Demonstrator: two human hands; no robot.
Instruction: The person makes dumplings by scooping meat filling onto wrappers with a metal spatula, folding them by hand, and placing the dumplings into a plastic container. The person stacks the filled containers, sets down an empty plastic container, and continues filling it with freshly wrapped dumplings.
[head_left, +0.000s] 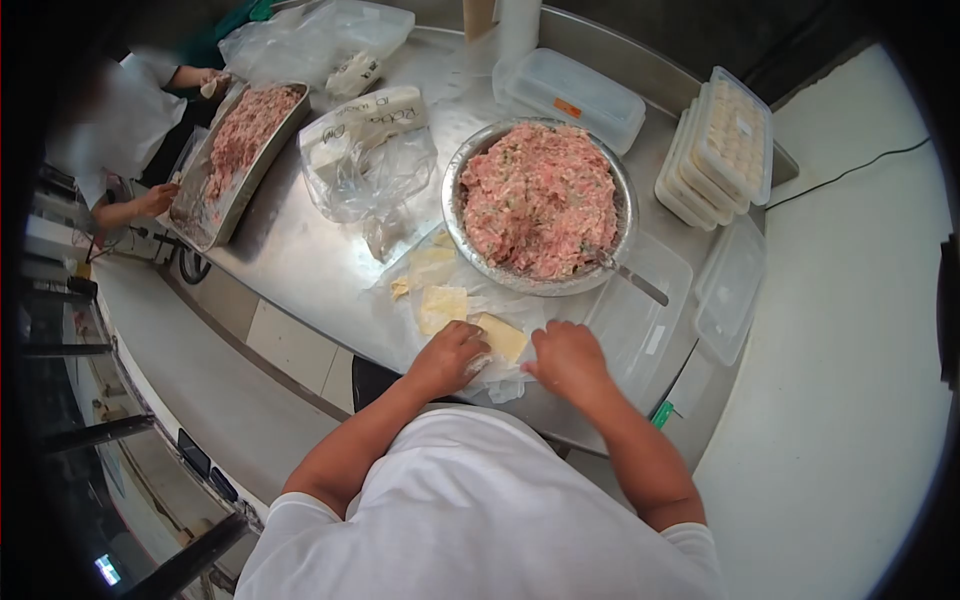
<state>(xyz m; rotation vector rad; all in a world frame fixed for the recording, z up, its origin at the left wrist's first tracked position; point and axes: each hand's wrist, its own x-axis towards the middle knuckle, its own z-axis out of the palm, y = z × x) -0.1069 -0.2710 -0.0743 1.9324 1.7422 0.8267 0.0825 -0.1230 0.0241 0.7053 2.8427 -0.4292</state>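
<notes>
Square pale-yellow dough wrappers lie on crumpled clear plastic at the table's near edge. My left hand is closed at their left side, its fingertips by the plastic; what it grips is hidden. On the other side my right hand has its fingers curled in a pinch beside the plastic, and I cannot make out what is in them. A second square of wrappers lies just beyond my left hand. Behind them stands a metal bowl heaped with pink minced meat, a metal utensil handle sticking out.
Stacked plastic boxes of pale pieces stand at the right, near clear lids. A lidded container is behind the bowl. Left are a labelled plastic bag and a meat tray, where a co-worker's hand rests.
</notes>
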